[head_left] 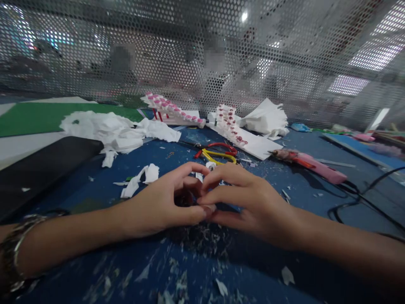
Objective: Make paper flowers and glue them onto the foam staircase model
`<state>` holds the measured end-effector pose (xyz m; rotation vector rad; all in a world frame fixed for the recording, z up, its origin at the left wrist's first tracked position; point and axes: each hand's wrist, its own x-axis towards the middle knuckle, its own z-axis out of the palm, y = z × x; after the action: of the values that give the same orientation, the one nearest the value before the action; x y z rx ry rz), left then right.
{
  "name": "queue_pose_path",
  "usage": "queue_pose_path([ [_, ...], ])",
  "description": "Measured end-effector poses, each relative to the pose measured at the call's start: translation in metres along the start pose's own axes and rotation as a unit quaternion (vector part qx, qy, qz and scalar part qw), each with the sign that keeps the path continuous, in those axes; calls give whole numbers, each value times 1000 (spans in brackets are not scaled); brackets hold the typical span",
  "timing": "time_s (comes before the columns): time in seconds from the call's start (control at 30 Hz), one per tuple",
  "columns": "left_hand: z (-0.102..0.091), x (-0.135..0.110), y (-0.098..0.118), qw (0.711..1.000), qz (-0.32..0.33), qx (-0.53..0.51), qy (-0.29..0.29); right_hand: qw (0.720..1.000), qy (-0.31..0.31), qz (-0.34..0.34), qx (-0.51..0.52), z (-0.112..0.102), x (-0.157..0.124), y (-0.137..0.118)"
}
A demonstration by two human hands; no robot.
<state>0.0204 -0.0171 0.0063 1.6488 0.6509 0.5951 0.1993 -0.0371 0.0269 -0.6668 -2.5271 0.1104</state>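
My left hand (158,198) and my right hand (249,198) meet low over the blue table. Thumbs and fingertips come together around a small pale pinkish piece (209,209), too hidden to name. Something dark red shows dimly inside the curl of my left fingers. Just beyond the fingertips lie tool handles, one pair red (226,146) and one yellow (218,157). Left of them are torn white paper scraps (139,181).
Behind stand a white strip with pink pieces (172,107) and another with dark red pieces (230,122). Crumpled white paper (101,128) and a black flat object (47,169) lie left. A pink corded tool with a metal tip (316,166) lies right. A perforated metal screen (190,50) closes the back.
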Motion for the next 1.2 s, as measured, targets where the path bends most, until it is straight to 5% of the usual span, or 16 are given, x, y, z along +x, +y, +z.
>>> queue_pose_path([
  [0.27,0,1,1,1000,3,16,15,992,36,-51,-114,6,-3,4],
  [0.53,0,2,-2,999,-1,-30,45,998,-11,-8,-60,3,-2,2],
  [0.7,-3,6,-3,996,-6,-9,87,1000,16,7,13,-11,4,-1],
  [0.9,-5,7,-1,992,-7,23,123,996,62,66,7,-18,5,2],
  [1.2,-5,6,-3,995,20,-7,97,996,52,33,-70,-2,2,1],
])
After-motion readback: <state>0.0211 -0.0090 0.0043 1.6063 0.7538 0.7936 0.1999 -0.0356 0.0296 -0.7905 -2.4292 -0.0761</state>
